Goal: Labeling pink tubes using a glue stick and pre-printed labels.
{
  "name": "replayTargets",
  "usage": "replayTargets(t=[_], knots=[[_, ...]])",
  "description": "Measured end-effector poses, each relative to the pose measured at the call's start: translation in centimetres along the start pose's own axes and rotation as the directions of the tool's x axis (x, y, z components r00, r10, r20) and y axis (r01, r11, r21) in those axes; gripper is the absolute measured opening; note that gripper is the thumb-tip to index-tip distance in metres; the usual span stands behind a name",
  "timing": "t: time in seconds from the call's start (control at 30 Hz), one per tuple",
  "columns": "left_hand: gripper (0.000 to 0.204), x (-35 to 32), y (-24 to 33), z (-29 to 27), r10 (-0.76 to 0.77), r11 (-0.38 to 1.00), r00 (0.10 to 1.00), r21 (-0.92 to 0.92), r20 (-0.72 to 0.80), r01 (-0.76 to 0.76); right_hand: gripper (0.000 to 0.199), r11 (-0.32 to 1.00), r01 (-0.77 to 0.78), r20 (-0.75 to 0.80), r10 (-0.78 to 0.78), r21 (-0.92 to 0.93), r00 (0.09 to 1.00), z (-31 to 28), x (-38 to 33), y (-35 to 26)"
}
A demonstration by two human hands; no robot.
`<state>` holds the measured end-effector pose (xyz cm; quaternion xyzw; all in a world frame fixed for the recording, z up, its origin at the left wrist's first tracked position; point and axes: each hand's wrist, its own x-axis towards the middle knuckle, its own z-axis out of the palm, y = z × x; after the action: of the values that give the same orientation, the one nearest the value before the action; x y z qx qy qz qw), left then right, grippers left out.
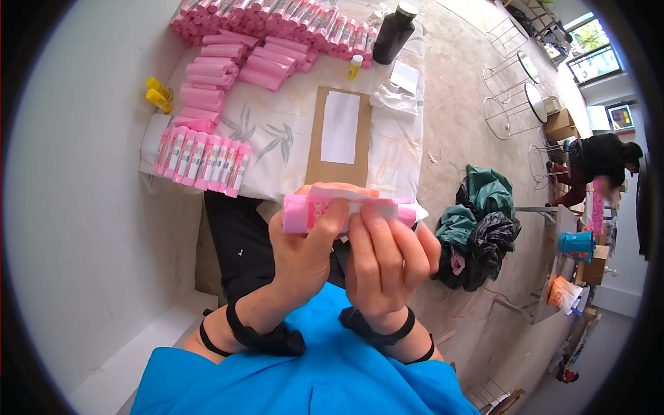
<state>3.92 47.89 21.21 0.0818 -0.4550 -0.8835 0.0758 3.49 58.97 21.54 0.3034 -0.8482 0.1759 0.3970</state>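
A pink plastic roll (295,216), seemingly a bag roll, lies level between my hands in front of the table edge. My left hand (302,252) is closed round its left part, thumb pressed on the near side. The fingers of my right hand (386,259) press a printed paper label (346,194) against the roll; fingers hide much of it. Just beyond my hands, a brown board (317,169) bears a white paper sheet (341,124). Labelled pink rolls (202,164) lie in a row at the table's left near corner.
Plain pink rolls (268,68) and stacked labelled ones (290,21) cover the back left. A black bottle (394,36), a glue bottle (355,67) and white paper pieces (404,77) stand or lie at the right. Dark bags (477,228) occupy the floor; a person (598,166) sits farther right.
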Motion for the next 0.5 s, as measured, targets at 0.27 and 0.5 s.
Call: replayTargets(t=[0.27, 0.5], knots=[[0.014, 0.0, 0.3, 0.5, 0.139, 0.990, 0.989, -0.033, 0.045, -0.138, 0.018, 0.994, -0.027, -0.102, 0.038, 0.110, 0.994, 0.7, 0.5, 0.2], [0.016, 0.4, -0.6, -1.1, 0.097, 0.995, 0.991, 0.014, 0.091, -0.099, 0.015, 0.995, -0.025, -0.059, 0.031, 0.096, 0.998, 1.7, 0.3, 0.3]])
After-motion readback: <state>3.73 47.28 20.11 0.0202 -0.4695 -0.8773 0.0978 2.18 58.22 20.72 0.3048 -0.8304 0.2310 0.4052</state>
